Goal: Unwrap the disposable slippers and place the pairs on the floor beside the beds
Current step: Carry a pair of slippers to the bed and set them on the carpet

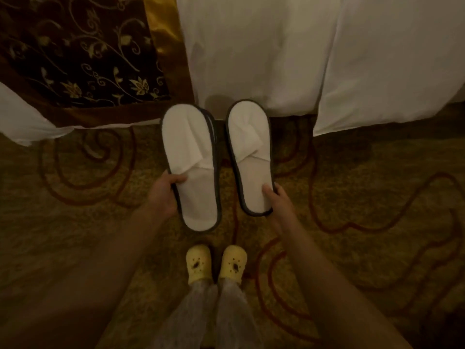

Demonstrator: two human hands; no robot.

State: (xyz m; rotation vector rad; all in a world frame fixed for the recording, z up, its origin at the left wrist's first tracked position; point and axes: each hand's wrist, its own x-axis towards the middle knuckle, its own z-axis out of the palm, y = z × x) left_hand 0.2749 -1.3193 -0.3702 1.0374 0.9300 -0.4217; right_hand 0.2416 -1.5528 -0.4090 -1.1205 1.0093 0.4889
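Two white disposable slippers with dark edging are held side by side, toes pointing at the bed. My left hand (164, 195) grips the left slipper (191, 157) at its outer edge near the heel, thumb on the insole. My right hand (279, 205) holds the right slipper (250, 147) at its heel end, thumb on top. Both slippers hang above the patterned carpet (352, 187), level and parallel, a narrow gap between them. No wrapper shows on either.
A white bed cover (276, 51) hangs to the floor straight ahead, with a dark floral bed runner (80, 51) edged in gold at the left. My feet in yellow clogs (216, 265) stand on the carpet just below the slippers.
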